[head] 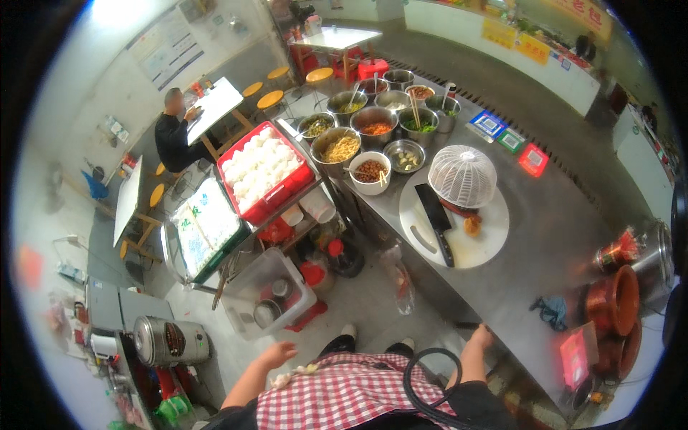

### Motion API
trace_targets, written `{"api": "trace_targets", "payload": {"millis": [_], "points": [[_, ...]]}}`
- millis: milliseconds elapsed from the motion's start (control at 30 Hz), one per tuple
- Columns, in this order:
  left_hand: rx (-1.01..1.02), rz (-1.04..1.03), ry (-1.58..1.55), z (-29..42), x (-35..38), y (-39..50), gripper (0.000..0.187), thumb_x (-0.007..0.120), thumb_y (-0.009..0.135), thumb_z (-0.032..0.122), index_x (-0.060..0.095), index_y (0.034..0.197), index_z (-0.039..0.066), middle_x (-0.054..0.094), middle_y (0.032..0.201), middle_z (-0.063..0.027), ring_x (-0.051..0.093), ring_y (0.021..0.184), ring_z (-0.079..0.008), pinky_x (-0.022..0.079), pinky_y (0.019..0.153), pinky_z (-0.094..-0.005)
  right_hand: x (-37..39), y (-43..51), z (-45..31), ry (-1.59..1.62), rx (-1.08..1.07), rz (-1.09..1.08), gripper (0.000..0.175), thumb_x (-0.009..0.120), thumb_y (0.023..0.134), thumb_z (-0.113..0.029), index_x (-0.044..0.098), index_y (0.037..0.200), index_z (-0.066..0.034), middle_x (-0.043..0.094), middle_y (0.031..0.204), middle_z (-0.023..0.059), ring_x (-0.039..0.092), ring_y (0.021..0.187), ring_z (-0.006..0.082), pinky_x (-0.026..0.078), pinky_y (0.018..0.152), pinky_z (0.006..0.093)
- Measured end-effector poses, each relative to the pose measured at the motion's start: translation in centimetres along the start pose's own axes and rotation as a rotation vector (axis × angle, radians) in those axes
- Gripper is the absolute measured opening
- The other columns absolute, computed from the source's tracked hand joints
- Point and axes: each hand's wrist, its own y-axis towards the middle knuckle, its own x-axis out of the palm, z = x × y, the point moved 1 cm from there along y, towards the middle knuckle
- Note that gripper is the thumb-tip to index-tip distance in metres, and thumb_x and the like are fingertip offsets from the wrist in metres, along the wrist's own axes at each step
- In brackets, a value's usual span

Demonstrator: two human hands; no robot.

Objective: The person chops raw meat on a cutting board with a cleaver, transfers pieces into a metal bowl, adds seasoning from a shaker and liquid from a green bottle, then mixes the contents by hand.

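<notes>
My left hand [278, 355] hangs beside the checked apron [344, 389], fingers partly spread, with nothing in it. At the near edge of the steel counter [543, 242] is my right hand [482, 336], beside a dark bar-like thing [466, 325]; whether it grips this cannot be told. On the counter, a white round cutting board [484, 250] holds a cleaver [434, 209], brown food pieces and a white mesh dome cover [463, 174]. Metal pots of toppings, one with noodle-like shreds [341, 149], and a white bowl of peanuts [371, 171] stand farther off.
Left of the counter are a red crate of white dough-like pieces [263, 212], a clear plastic bin [236, 312] and sauce bottles. Clay pots [626, 301] and a blue cloth [553, 312] lie at right. A person [174, 131] sits at a white table [217, 107].
</notes>
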Motion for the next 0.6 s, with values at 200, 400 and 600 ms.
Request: {"api": "trace_targets", "payload": {"millis": [200, 400, 600], "points": [[-0.192, 0.459, -0.346, -7.1, -1.1, -5.9, 0.038, 0.068, 0.088, 0.022, 0.062, 0.12, 0.002, 0.07, 0.103, -0.0152, 0.067, 0.094, -0.0238, 0.052, 0.082, -0.0346, 0.0, 5.7, 4.3, 0.507, 0.051, 0.201, 0.054, 0.07, 0.082, -0.036, 0.063, 0.111, 0.0089, 0.062, 0.12, 0.025, 0.061, 0.111, 0.0338, 0.05, 0.089, 0.0437], [0.022, 0.323, -0.143, -3.1, -0.8, -3.3, 0.034, 0.069, 0.087, 0.017, 0.063, 0.118, 0.003, 0.069, 0.101, -0.0138, 0.067, 0.09, -0.0221, 0.053, 0.081, -0.034, 2.6, -0.1, 0.2, 0.176, -0.007, 0.107, 0.04, 0.064, 0.085, -0.025, 0.067, 0.11, 0.0057, 0.064, 0.119, 0.0225, 0.063, 0.107, 0.0321, 0.048, 0.092, 0.04], [0.075, 0.327, -0.14, -6.7, -3.2, -2.7, 0.032, 0.069, 0.087, 0.016, 0.064, 0.117, 0.007, 0.069, 0.105, -0.0123, 0.067, 0.091, -0.0227, 0.053, 0.082, -0.0346, 3.1, -6.3, -5.2, 0.358, -0.298, -0.015, 0.032, 0.056, 0.075, 0.001, 0.067, 0.104, 0.0086, 0.066, 0.111, 0.0194, 0.063, 0.099, 0.0301, 0.047, 0.089, 0.0393]]}}
